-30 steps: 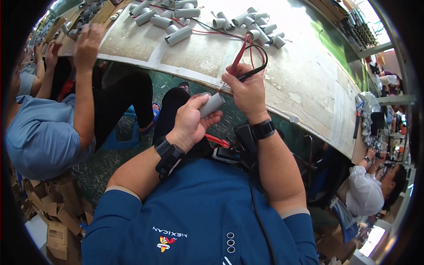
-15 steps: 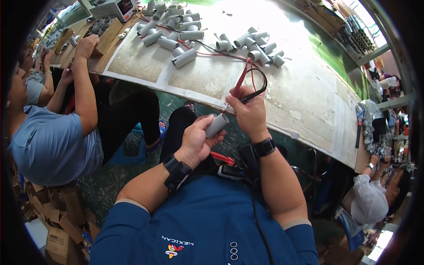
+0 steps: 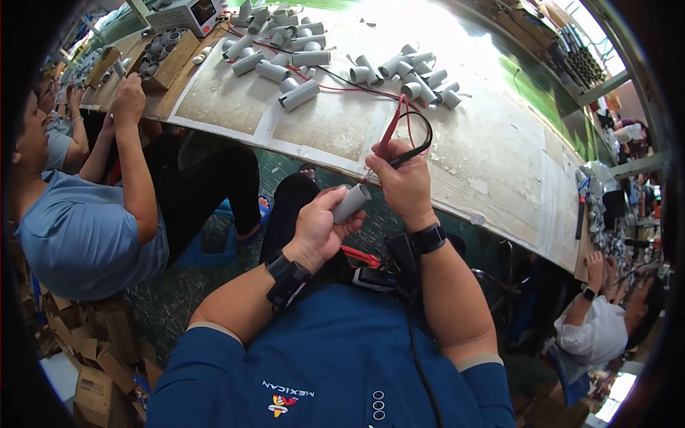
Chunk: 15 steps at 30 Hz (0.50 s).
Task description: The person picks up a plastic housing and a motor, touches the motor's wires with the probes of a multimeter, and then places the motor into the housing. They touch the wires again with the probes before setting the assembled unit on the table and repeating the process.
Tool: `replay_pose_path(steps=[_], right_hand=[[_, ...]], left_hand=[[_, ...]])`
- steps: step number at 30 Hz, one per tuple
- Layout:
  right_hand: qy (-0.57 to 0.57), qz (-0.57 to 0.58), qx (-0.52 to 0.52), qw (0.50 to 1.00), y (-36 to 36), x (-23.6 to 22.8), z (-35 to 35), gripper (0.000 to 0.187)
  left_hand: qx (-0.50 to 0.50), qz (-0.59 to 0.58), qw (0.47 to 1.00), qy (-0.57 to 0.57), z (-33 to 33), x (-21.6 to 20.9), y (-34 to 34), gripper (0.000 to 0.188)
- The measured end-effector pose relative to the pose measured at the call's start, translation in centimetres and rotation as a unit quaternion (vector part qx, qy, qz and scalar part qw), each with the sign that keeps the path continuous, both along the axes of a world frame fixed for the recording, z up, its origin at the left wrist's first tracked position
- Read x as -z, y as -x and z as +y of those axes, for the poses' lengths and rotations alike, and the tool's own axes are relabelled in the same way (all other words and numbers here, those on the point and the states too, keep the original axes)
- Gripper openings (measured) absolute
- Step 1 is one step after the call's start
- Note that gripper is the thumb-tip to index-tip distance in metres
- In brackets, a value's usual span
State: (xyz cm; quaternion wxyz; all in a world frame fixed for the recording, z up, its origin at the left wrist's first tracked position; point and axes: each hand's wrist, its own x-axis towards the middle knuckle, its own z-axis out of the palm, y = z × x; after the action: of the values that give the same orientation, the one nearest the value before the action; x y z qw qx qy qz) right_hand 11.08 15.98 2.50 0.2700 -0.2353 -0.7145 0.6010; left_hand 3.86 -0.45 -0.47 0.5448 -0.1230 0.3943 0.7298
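Note:
My left hand (image 3: pixel 322 222) is closed round a grey plastic tube (image 3: pixel 350 203), tilted with its open end up and to the right. In my right hand (image 3: pixel 407 180) are a red test probe (image 3: pixel 389 133) and a black test probe (image 3: pixel 409 155), pinched together like a pen. Their thin tips point down to the tube's open end; whether they touch anything inside is too small to tell. Red and black leads (image 3: pixel 341 88) run from the probes across the table among the grey tubes.
On the worktable (image 3: pixel 471 157) lie several grey tubes (image 3: pixel 298 95) in a left pile and more grey tubes (image 3: pixel 422 84) in a right pile. A white meter box (image 3: pixel 187 16) stands at the far left beside a wooden bin (image 3: pixel 171 63). A co-worker (image 3: pixel 89 221) sits at left, another person (image 3: pixel 596 324) at right.
My hands, the tube and the probes stay almost still. The co-worker at left has drawn a hand back from the wooden bin. The person at right has shifted their arms.

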Motion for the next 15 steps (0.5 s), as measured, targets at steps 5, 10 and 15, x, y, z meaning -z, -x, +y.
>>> replay_pose_path(steps=[5, 10, 15], right_hand=[[0.003, -0.006, 0.001, 1.0, -0.07, -0.37, -0.18, 0.016], [-0.011, -0.007, 0.001, 1.0, -0.07, -0.02, -0.05, 0.015], [-0.016, -0.002, -0.001, 1.0, -0.03, -0.01, -0.04, 0.016]], left_hand=[[0.0, 0.0, 1.0, -0.002, 0.0, 0.15, -0.04, 0.02], [-0.001, -0.002, 1.0, -0.001, -0.01, 0.06, -0.05, 0.02], [-0.007, -0.009, 1.0, -0.009, 0.01, 0.08, -0.05, 0.022]])
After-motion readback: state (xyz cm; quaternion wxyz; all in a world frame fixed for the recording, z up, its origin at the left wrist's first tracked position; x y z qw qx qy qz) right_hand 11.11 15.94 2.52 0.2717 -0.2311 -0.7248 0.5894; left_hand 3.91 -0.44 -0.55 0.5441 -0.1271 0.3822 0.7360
